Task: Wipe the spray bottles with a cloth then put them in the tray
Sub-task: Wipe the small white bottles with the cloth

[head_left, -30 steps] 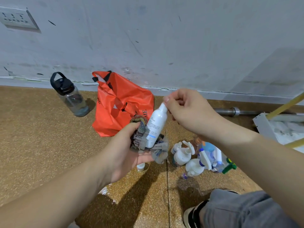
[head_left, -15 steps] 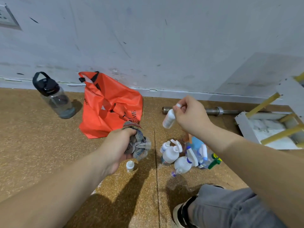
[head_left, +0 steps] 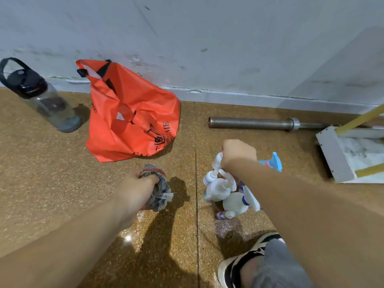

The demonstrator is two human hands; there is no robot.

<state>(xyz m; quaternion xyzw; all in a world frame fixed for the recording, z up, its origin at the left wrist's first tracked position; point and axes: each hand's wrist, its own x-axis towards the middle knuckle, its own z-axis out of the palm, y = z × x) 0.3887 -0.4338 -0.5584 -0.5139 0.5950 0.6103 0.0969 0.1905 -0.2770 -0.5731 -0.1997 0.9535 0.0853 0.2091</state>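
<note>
My right hand (head_left: 239, 153) grips a small white spray bottle (head_left: 217, 161) just above a heap of white and blue spray bottles (head_left: 225, 192) on the floor. A bunched grey striped cloth (head_left: 159, 187) is held in my left hand (head_left: 135, 188), low over the floor to the left of the heap. At the right edge lies a white tray (head_left: 332, 154) with yellow bars across it. The small bottle is partly hidden by my fingers.
An orange bag (head_left: 128, 113) lies by the wall, with a clear water bottle with a black lid (head_left: 39, 96) to its left. A steel bar (head_left: 259, 123) lies along the wall. My shoe and knee (head_left: 259, 265) are at the bottom right.
My right hand has carried the small white bottle away from the cloth and down to the heap. The left hand has lowered with the cloth. The view has tilted down.
</note>
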